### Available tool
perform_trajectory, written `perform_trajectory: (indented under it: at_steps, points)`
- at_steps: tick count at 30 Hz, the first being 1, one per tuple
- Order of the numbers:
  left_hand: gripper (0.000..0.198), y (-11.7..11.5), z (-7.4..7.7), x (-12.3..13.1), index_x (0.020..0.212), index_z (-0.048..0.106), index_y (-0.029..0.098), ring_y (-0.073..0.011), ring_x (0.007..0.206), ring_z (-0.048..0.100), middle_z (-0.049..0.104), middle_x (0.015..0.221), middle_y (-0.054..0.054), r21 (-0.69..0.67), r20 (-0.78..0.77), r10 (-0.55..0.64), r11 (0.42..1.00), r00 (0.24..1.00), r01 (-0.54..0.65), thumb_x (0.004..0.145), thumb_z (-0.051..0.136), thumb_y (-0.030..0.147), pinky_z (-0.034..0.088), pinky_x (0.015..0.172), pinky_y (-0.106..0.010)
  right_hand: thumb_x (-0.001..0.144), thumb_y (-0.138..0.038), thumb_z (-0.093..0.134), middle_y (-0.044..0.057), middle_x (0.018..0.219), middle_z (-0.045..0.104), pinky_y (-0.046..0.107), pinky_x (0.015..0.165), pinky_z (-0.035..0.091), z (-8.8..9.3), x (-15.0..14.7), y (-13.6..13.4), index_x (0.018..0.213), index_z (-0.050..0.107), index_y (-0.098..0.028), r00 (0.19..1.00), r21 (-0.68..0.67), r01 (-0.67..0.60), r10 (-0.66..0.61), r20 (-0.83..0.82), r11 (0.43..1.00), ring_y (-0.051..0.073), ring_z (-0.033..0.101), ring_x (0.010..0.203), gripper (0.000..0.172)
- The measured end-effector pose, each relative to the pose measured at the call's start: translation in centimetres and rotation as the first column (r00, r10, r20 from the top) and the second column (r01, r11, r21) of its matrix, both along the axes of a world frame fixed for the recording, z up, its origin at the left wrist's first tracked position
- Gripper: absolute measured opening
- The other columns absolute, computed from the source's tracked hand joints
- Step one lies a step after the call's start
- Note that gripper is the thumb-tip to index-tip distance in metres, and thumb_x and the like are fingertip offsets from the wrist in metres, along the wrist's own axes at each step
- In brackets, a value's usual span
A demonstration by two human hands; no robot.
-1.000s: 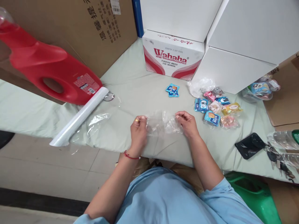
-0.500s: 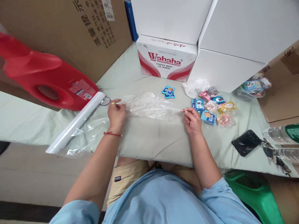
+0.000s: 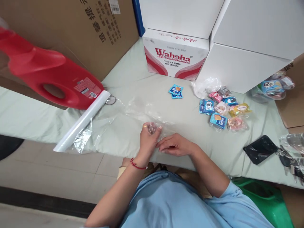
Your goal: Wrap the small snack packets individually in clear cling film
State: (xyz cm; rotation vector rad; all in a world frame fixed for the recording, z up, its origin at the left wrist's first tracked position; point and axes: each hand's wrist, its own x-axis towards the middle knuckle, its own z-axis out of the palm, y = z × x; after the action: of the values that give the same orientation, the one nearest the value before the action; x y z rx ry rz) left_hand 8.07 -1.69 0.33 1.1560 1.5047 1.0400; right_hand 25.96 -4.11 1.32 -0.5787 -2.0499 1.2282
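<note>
A clear plastic bag (image 3: pixel 140 109) lies crumpled on the cloth, its near end gathered up at my hands. My left hand (image 3: pixel 149 139) is closed on that end, with plastic bunched between thumb and fingers. Touching it from the right, my right hand (image 3: pixel 177 145) has its fingers bent together on the plastic at the left palm. Left of the hands, a roll of clear plastic bags (image 3: pixel 82 122) rests slanted on the table, a loose stretch of film beside it. Two small blue snack packets (image 3: pixel 176 91) lie beyond the bag.
Several wrapped snacks (image 3: pixel 222 109) sit at the right, near a crumpled clear bag (image 3: pixel 206 87). A black phone (image 3: pixel 260 149) and keys (image 3: pixel 288 163) lie near the front edge. A red jug (image 3: pixel 54 76), a Wahaha carton (image 3: pixel 175 57) and a brown carton (image 3: pixel 68 31) stand behind.
Both hands have come together toward the body; before, they stretched the bag wide apart between them. The bag's near end is now bunched. The view has shifted slightly.
</note>
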Motion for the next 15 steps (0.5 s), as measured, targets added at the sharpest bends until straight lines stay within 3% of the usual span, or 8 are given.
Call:
perform_trajectory:
  at_steps: [2,4,6,7,8,10,12,15]
  points:
    - [0.027,0.2,-0.3,-0.1,0.100,0.061,0.020,-0.0164,0.072,0.067,0.069,0.085,-0.001,0.011,-0.022,-0.043,0.999,0.999,0.043,0.089,0.067,0.044,0.054,0.070,-0.030,0.105,-0.048,0.059,0.009,0.102,0.081,0.028,0.082,0.059,0.5,0.8,0.0,0.100,0.078,-0.019,0.996,-0.072,0.077,-0.080,-0.033,0.994,0.018,0.077,0.092,0.034]
    - [0.020,0.0,-0.2,-0.3,0.096,0.065,0.020,-0.0160,0.069,0.064,0.068,0.080,0.000,0.059,-0.103,-0.112,0.991,0.988,0.118,0.093,0.061,0.040,0.051,0.069,-0.030,0.105,-0.057,0.055,0.008,0.091,0.079,0.029,0.079,0.058,0.8,2.0,0.4,0.092,0.076,-0.020,0.898,-0.149,0.425,-0.437,-0.059,0.893,0.019,0.075,0.084,0.045]
    - [0.018,-0.5,0.0,-0.4,0.097,0.069,0.021,-0.0161,0.071,0.062,0.068,0.081,-0.001,0.142,-0.209,-0.196,0.963,0.958,0.227,0.094,0.059,0.036,0.049,0.070,-0.029,0.104,-0.064,0.052,0.007,0.087,0.077,0.030,0.080,0.057,0.8,3.4,1.0,0.088,0.073,-0.020,0.612,-0.197,0.773,-0.791,-0.020,0.603,0.020,0.072,0.083,0.051]
    - [0.018,-0.8,0.2,-0.3,0.097,0.070,0.021,-0.0163,0.073,0.063,0.069,0.083,-0.001,0.182,-0.241,-0.246,0.939,0.939,0.293,0.095,0.058,0.034,0.049,0.071,-0.029,0.102,-0.067,0.053,0.007,0.090,0.076,0.031,0.082,0.056,0.7,4.0,1.4,0.092,0.073,-0.021,0.475,-0.209,0.861,-0.880,0.009,0.463,0.020,0.071,0.086,0.051]
    - [0.018,-1.0,0.3,-0.3,0.097,0.071,0.021,-0.0165,0.076,0.064,0.071,0.085,-0.002,0.216,-0.257,-0.304,0.907,0.917,0.361,0.096,0.058,0.032,0.050,0.073,-0.029,0.100,-0.070,0.055,0.007,0.096,0.076,0.033,0.086,0.056,0.5,4.5,1.8,0.099,0.072,-0.021,0.398,-0.224,0.896,-0.917,0.029,0.382,0.021,0.071,0.092,0.052]
    - [0.018,-1.3,0.5,-0.3,0.095,0.073,0.022,-0.0166,0.081,0.066,0.072,0.088,-0.003,0.260,-0.260,-0.427,0.833,0.866,0.489,0.096,0.057,0.029,0.050,0.076,-0.029,0.095,-0.075,0.058,0.009,0.115,0.076,0.035,0.094,0.055,0.1,5.0,2.3,0.122,0.068,-0.022,0.438,-0.288,0.864,-0.898,0.027,0.413,0.023,0.069,0.107,0.060]
    - [0.018,-1.4,0.6,-0.3,0.093,0.074,0.022,-0.0165,0.081,0.066,0.072,0.088,-0.003,0.260,-0.234,-0.536,0.769,0.811,0.583,0.096,0.058,0.028,0.050,0.076,-0.029,0.091,-0.075,0.064,0.010,0.127,0.072,0.036,0.099,0.053,-0.2,4.9,2.5,0.140,0.061,-0.024,0.594,-0.369,0.748,-0.805,0.001,0.552,0.023,0.067,0.117,0.071]
    - [0.016,-1.2,0.4,-0.7,0.093,0.077,0.022,-0.0167,0.079,0.065,0.072,0.086,-0.003,0.200,-0.133,-0.584,0.775,0.801,0.599,0.093,0.063,0.029,0.050,0.075,-0.030,0.081,-0.067,0.080,0.005,0.106,0.075,0.034,0.092,0.054,-0.4,4.3,2.5,0.131,0.068,-0.024,0.749,-0.457,0.593,-0.662,0.012,0.663,0.021,0.069,0.105,0.067]
